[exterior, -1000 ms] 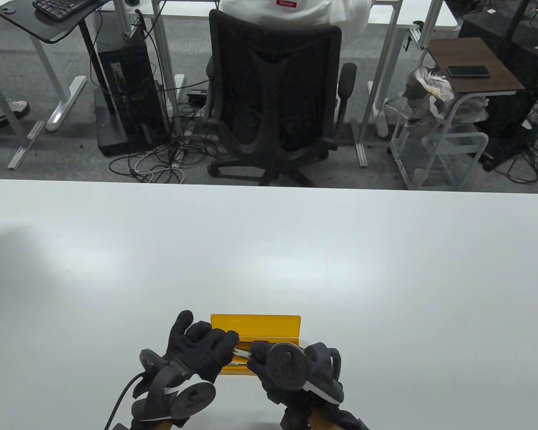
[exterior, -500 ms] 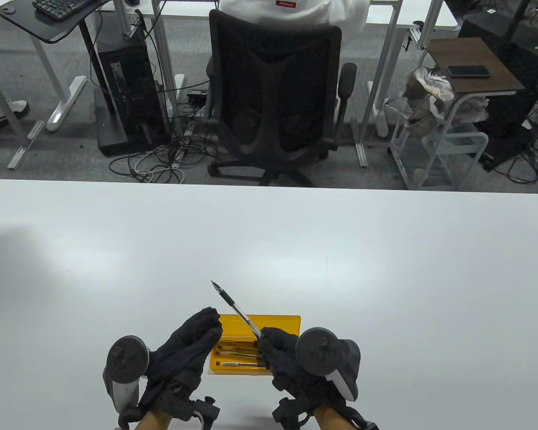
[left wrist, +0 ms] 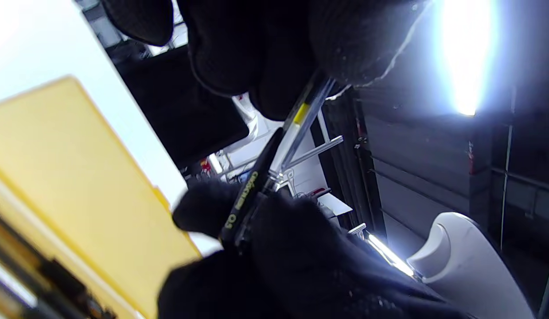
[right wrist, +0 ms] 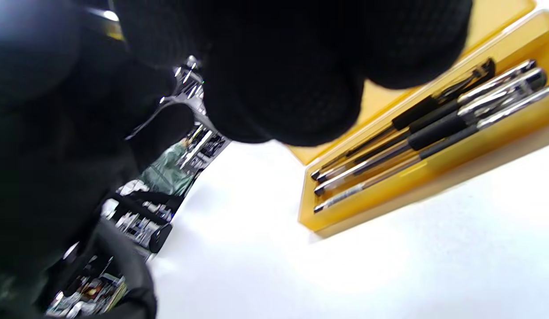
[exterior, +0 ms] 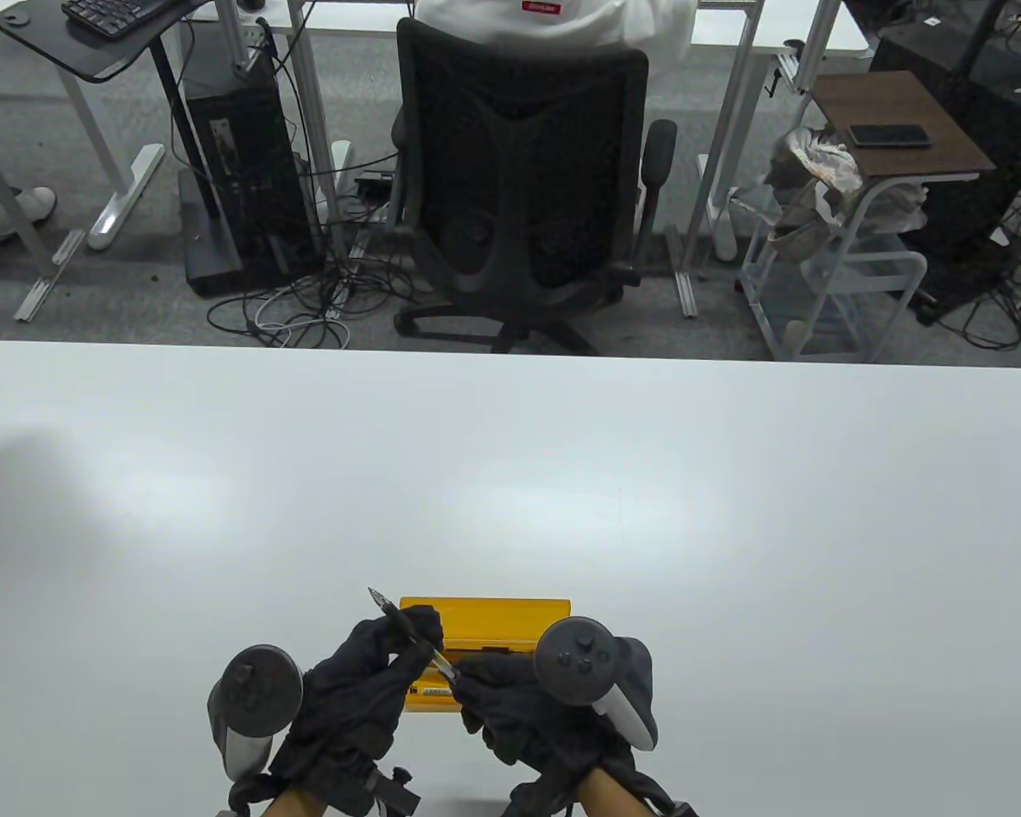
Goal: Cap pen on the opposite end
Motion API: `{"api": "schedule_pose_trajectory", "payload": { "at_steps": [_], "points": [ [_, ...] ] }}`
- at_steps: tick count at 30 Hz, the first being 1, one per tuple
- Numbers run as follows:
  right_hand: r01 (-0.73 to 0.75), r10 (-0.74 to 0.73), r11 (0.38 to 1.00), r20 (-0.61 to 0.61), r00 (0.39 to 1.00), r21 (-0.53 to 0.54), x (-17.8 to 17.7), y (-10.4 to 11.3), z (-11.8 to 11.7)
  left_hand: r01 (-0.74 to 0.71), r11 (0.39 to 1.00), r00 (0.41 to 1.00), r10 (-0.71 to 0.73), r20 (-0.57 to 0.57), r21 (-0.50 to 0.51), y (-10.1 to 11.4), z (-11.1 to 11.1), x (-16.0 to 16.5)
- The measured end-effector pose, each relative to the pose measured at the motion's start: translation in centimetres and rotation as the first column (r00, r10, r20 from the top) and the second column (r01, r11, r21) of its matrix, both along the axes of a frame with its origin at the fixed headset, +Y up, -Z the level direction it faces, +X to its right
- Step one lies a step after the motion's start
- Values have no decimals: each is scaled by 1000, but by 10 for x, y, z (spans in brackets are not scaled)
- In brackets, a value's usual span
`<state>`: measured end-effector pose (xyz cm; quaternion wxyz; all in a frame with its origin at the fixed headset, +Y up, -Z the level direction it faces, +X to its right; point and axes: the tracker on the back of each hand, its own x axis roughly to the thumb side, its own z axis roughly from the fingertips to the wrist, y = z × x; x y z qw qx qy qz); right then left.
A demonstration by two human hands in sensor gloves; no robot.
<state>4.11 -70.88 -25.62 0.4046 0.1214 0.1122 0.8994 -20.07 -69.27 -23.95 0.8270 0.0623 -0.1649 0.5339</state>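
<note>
Your left hand (exterior: 366, 681) pinching the pen (exterior: 408, 631) near its tip, your right hand (exterior: 510, 702) gripping its back end — cap hidden, yellow case (exterior: 510, 614) half covered.

Looks like an office or lab, black mesh office chair (exterior: 519, 170), PC tower (exterior: 234, 170) with tangled cables (exterior: 306, 298) on grey carpet, keyboard (exterior: 111, 13), white desk (exterior: 510, 477)
</note>
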Motion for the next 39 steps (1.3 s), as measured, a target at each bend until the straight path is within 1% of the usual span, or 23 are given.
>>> {"api": "schedule_pose_trajectory", "payload": {
  "at_steps": [1,4,6,8,9,11,13,14,16,17,18,19,21,22,25,28,29,32,34,39],
  "points": [
    [-23,23,1000,14,1000,0,2,0,0,4,1000,1000,-4,-19,13,3,0,-3],
    [-107,106,994,50,993,26,10,-1,-3,47,998,991,-41,-128,48,8,-4,-20],
    [-122,120,992,73,990,31,14,-2,-5,135,990,970,-125,-207,36,7,-8,-30],
    [-115,113,993,82,990,21,16,-3,-7,284,959,924,-273,-268,6,5,-13,-39],
    [-114,112,993,86,990,19,16,-3,-7,370,928,884,-364,-295,-37,3,-15,-42],
    [-122,120,992,89,989,20,15,-4,-8,540,833,773,-547,-322,-120,-4,-21,-46],
    [-138,137,990,76,988,12,14,-6,-7,650,734,668,-675,-315,-195,-13,-29,-47],
    [-145,144,989,71,987,10,14,-6,-7,682,693,628,-719,-298,-233,-17,-32,-47],
    [-162,161,987,62,985,11,13,-7,-6,741,590,537,-807,-245,-319,-32,-41,-44],
    [-164,163,986,63,985,11,12,-7,-6,759,558,510,-830,-226,-335,-36,-43,-43],
    [-165,164,986,63,985,13,12,-7,-6,786,510,463,-860,-213,-350,-41,-45,-41],
    [-164,162,986,63,985,16,11,-7,-6,814,447,410,-894,-178,-371,-45,-48,-40],
    [-162,161,987,60,985,18,11,-7,-6,834,374,345,-927,-146,-406,-50,-50,-39],
    [-164,163,986,57,985,18,11,-8,-6,833,347,328,-937,-120,-430,-52,-51,-39],
    [-180,179,984,54,982,16,10,-9,-6,824,329,315,-943,-111,-462,-58,-51,-41],
    [-177,176,984,50,983,14,10,-8,-6,838,295,285,-954,-93,-460,-62,-51,-39],
    [-176,175,984,51,983,15,10,-8,-6,844,276,267,-960,-87,-460,-65,-52,-37],
    [-181,180,984,51,982,11,12,-8,-6,843,244,243,-968,-65,-480,-72,-53,-34],
    [-181,181,983,51,982,11,12,-8,-6,851,222,216,-974,-69,-475,-72,-55,-32],
    [-173,172,985,52,984,12,13,-8,-6,837,241,234,-969,-76,-491,-72,-54,-34]
  ]
}}
